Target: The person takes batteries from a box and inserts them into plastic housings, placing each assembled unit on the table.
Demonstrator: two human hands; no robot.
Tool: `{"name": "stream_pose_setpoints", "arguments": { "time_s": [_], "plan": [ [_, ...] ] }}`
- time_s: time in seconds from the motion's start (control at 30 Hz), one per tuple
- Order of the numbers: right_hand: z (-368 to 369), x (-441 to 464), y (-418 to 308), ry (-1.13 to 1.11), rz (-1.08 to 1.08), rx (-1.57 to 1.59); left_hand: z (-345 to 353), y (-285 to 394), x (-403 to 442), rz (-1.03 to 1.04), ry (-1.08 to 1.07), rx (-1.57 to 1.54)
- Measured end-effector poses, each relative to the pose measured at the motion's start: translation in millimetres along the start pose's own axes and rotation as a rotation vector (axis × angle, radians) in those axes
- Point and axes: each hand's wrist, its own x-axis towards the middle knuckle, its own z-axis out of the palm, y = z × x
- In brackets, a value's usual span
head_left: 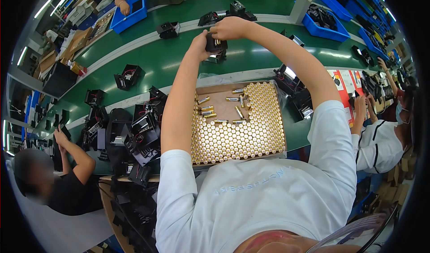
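Out at arm's length over the green bench, my left hand (199,47) is closed round a black plastic housing (215,43) with gold-coloured batteries showing in it. My right hand (227,28) touches the top of that housing with its fingers pressed together; whatever they pinch is hidden. Just beyond my chest lies a shallow cardboard box (219,86) packed with upright batteries (237,141). Several loose batteries (207,109) lie on their sides in its far part. Partly behind the held housing, another black unit (218,57) rests on the bench.
Black housings with wires (145,127) are piled left of the box, others (293,89) to its right. Single units (128,76) stand along the green conveyor (170,67). Blue bins (324,26) are at the back. Co-workers sit left (74,177) and right (380,145); another person's hand (124,7) reaches into a far bin.
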Motion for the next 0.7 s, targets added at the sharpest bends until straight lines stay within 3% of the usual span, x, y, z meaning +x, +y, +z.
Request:
{"name": "stream_pose_setpoints", "arguments": {
  "time_s": [0.1, 0.2, 0.3, 0.37, 0.43, 0.47, 0.57, 0.7],
  "plan": [
    [0, -3, -2, 0.182, 0.233, 0.373, 3, 1, -6, 0.011, 0.021, 0.033],
    [-1, -4, -14, 0.252, 0.670, 0.697, 4, 2, -12, 0.084, 0.042, 0.133],
    [-4, -7, -34, 0.132, 1.137, 1.370, 7, 0, -15, 0.167, 0.180, 0.193],
    [-5, -8, -45, 0.113, 1.120, 1.284, 12, -2, -16, 0.215, 0.312, 0.212],
    [-14, -5, -57, 0.093, 1.083, 1.142, 12, -3, -14, 0.226, 0.306, 0.228],
    [-2, -6, -58, 0.162, 0.931, 0.883, 12, -4, -13, 0.231, 0.305, 0.236],
    [-5, -5, -55, 0.150, 0.803, 0.746, 13, -5, -16, 0.231, 0.324, 0.231],
    [-17, -6, -46, 0.258, 0.951, 1.023, 9, -4, -15, 0.256, 0.282, 0.167]
  ]
}}
